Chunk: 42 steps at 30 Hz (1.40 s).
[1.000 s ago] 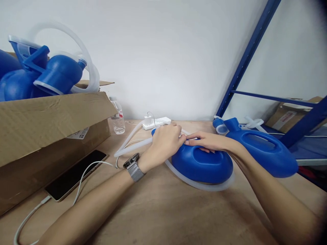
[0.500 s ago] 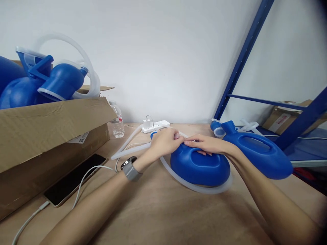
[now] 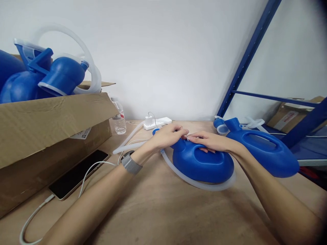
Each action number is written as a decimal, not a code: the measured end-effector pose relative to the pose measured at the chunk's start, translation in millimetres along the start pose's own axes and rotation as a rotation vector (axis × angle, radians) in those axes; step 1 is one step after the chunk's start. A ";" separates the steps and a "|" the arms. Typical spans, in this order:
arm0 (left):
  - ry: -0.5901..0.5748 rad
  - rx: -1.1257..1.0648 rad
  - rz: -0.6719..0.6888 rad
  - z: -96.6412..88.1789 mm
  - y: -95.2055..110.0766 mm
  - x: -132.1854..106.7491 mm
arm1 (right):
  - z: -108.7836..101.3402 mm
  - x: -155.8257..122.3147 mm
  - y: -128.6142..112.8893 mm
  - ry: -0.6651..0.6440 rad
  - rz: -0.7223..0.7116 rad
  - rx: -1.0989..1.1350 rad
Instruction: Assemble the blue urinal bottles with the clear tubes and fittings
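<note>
A blue plastic urinal bottle (image 3: 204, 166) lies on the table with its neck toward the left. A translucent hose (image 3: 190, 182) curves around its near side. My right hand (image 3: 211, 141) grips the bottle's handle, fingers curled through the opening, thumb and index finger near the neck. My left hand (image 3: 170, 135) is closed in a pinch above the neck and hides most of it. A thin white strip (image 3: 188, 137) shows between the fingertips of both hands. Just behind my left hand is a small round blue cap (image 3: 155, 130).
A cardboard box (image 3: 58, 112) full of blue bottle parts and hoses stands at left. Beside it are a phone (image 3: 79, 173) on a cable and a water bottle (image 3: 119, 119). A white power strip (image 3: 157, 123) lies by the wall. Another blue bottle (image 3: 263, 149) rests at right, near blue shelving (image 3: 249, 56).
My left fingertips have lifted and parted slightly from my right, so the white strip now shows between them. The view has shifted a little; the bottle stays in place.
</note>
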<state>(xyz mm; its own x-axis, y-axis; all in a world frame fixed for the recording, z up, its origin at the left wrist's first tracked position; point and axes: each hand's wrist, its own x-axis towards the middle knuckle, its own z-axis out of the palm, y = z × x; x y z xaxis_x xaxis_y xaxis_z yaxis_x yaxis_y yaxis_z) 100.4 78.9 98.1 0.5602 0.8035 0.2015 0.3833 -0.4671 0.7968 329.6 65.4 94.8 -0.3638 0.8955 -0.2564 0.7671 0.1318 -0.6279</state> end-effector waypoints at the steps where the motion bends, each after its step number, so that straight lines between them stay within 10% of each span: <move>1: 0.009 0.042 0.004 0.5 0.5 -0.4 | 0.1 -0.2 -0.3 -0.003 -0.005 0.000; 8: 0.109 0.453 0.021 5.1 6.5 -4.9 | 1.1 -1.5 -5.8 0.007 0.051 -0.045; 31: 0.183 0.423 -0.020 11.4 4.6 -2.3 | 1.7 3.3 -6.5 0.008 0.087 -0.010; 38: 0.041 0.086 0.057 -23.7 9.3 -9.9 | 3.7 -4.2 -12.4 0.074 0.033 -0.006; 42: -0.100 0.287 0.089 -48.3 9.9 -19.1 | 3.5 -5.1 -9.5 0.084 0.059 0.011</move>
<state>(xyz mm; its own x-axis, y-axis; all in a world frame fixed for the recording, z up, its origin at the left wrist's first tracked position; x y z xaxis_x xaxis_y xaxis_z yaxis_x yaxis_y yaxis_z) 58.0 76.8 129.6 0.6647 0.7211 0.1954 0.5130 -0.6307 0.5823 322.3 58.0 99.5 -0.2724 0.9340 -0.2314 0.7796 0.0733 -0.6219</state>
